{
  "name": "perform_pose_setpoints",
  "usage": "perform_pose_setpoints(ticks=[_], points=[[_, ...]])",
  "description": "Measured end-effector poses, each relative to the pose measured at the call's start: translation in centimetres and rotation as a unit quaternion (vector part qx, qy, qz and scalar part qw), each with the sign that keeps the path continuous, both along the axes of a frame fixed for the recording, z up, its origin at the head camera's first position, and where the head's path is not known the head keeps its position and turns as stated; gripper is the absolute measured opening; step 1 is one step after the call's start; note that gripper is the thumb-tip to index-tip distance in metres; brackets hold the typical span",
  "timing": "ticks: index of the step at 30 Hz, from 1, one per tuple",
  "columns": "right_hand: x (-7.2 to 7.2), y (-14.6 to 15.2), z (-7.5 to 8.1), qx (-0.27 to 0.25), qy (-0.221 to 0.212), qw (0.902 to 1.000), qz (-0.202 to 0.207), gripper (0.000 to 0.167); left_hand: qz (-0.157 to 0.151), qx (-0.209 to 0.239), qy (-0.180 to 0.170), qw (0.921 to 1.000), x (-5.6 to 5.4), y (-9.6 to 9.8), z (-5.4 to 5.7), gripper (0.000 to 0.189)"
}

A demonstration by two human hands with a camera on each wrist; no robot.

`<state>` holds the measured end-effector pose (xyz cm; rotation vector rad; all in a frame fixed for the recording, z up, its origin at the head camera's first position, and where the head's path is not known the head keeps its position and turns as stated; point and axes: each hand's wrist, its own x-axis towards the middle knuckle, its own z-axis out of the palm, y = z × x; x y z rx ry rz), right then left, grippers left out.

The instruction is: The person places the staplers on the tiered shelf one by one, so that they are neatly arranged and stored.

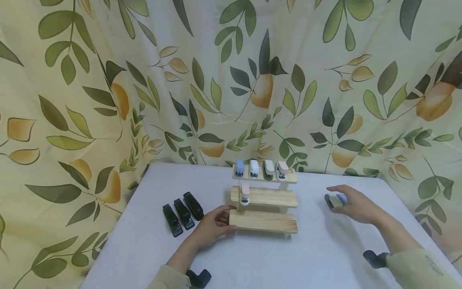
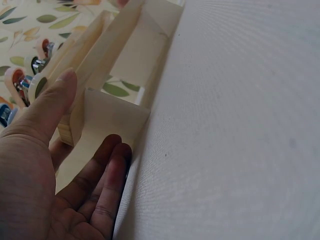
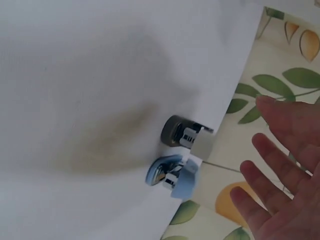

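My left hand (image 1: pixel 213 228) grips the left end of the lowest board of a three-tier wooden stand (image 1: pixel 265 221). In the left wrist view the thumb lies along the board's end, with other fingers below. On the right, my right hand (image 1: pixel 357 205) hovers over two small staplers, one grey (image 3: pixel 202 143) and one blue (image 3: pixel 185 181). Its fingers are spread and apart from both in the right wrist view. Small blue (image 1: pixel 239 168), white (image 1: pixel 254 169), grey (image 1: pixel 268 169) and pink (image 1: pixel 282 170) staplers line the top tier. Another pink stapler (image 1: pixel 244 194) stands at the middle tier's left end.
Three black staplers (image 1: pixel 184 214) lie side by side on the white table (image 1: pixel 267 261), left of the stand. A leaf-and-fruit patterned curtain (image 1: pixel 231 80) hangs behind the table and along its left side.
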<state>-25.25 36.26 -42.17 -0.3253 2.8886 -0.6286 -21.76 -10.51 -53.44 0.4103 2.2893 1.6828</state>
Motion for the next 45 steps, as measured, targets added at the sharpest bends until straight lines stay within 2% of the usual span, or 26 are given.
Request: perform_pose_setpoints(ticks=[6, 15, 24, 45], points=[[-0.9, 0.7, -0.3, 0.024, -0.011, 0.9996, 0.002, 0.071, 0.001, 0.002, 0.0, 1.0, 0.0, -0.1, -0.1, 0.062], [-2.1, 1.5, -0.6, 0.049, -0.063, 0.9968, -0.007, 0.076, 0.003, -0.004, -0.006, 1.0, -0.1, 0.0, -0.2, 0.061], [-3.4, 2.1, -1.3, 0.066, -0.084, 0.9942, -0.007, 0.078, 0.004, -0.01, -0.006, 0.9999, -0.1, 0.0, -0.1, 0.061], [-4.6, 2.9, -2.3, 0.077, -0.118, 0.9899, -0.017, 0.081, 0.012, -0.017, -0.007, 0.9998, -0.2, 0.1, 0.0, 0.06]])
